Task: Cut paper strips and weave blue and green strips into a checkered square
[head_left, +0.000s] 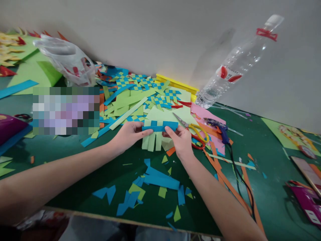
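Note:
My left hand (127,135) and my right hand (179,139) both pinch a small paper weave (155,134) held just above the green table (265,157). The weave is made of light green strips hanging downward with one blue strip (160,127) threaded across their top. My left fingers grip the blue strip's left end, my right fingers grip its right end. Directly behind the weave lies a heap of woven blue-and-green paper mats (140,90).
Yellow-and-red scissors (194,129) lie right of my right hand, beside a glue gun (220,129) with a black cord. An empty plastic bottle (235,65) leans on the wall. A plastic bag (66,62) sits back left. Paper scraps (150,185) litter the near table edge.

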`<state>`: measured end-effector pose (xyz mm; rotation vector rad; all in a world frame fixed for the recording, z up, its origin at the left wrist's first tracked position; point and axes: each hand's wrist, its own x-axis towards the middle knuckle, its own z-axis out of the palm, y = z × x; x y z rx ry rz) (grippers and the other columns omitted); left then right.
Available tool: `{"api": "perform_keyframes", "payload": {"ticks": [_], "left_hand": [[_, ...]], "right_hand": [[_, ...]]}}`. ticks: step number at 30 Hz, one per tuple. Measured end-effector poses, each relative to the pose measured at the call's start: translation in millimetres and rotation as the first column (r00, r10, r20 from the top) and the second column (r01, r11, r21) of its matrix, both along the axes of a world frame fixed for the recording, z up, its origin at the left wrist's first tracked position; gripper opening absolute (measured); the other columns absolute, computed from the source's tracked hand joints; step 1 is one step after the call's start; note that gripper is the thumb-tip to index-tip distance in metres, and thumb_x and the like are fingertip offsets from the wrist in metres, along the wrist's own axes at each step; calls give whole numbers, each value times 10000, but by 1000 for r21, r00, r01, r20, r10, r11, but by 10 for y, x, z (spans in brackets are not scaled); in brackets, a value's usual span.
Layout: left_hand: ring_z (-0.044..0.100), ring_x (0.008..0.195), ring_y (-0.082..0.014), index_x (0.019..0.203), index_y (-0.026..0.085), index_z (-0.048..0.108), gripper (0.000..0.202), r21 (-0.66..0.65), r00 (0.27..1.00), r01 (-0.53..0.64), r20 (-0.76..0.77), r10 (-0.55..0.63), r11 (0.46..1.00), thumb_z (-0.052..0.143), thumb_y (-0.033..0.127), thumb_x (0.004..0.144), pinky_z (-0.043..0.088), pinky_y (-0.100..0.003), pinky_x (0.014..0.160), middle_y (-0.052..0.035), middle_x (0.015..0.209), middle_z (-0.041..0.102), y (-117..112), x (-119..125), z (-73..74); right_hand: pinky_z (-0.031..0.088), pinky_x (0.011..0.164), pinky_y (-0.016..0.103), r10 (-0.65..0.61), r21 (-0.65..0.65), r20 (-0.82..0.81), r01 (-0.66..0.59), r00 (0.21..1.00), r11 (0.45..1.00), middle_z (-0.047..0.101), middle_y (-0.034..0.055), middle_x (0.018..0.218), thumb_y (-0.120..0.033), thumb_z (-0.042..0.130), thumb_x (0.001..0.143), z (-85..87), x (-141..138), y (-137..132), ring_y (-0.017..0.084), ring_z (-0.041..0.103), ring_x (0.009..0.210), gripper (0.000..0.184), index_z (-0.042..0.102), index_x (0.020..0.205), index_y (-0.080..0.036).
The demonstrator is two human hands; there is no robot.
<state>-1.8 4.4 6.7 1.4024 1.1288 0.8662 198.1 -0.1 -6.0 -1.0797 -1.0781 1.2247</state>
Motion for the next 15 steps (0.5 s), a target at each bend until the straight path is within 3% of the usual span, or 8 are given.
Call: {"api": "perform_keyframes", "payload": {"ticks": [3,9,15], "left_hand": [[681,814,-210,956,175,688,365,-10,999,31,44,-31,999,691,493,776,559,-307,683,-47,890,727,7,12,30],[650,776,-171,842,186,689,391,66,995,-40,-93,46,997,598,565,821,529,-252,674,-14,817,693,51,-23,72],[682,873,-214,1133,212,686,496,19,995,-100,-12,101,995,680,544,765,559,-316,788,-51,963,744,74,-26,94]], "right_hand": [[606,659,319,2,-25,11,-1,1000,1000,727,10,693,-418,788,671,4,13,6,172,701,636,281,722,797,-176],[600,643,301,2,-57,45,0,999,998,727,7,684,-426,791,659,9,43,21,161,692,605,298,727,800,-172],[602,659,306,17,-54,52,-14,998,998,728,9,667,-430,782,671,-16,40,21,166,696,619,288,727,791,-175]]}}
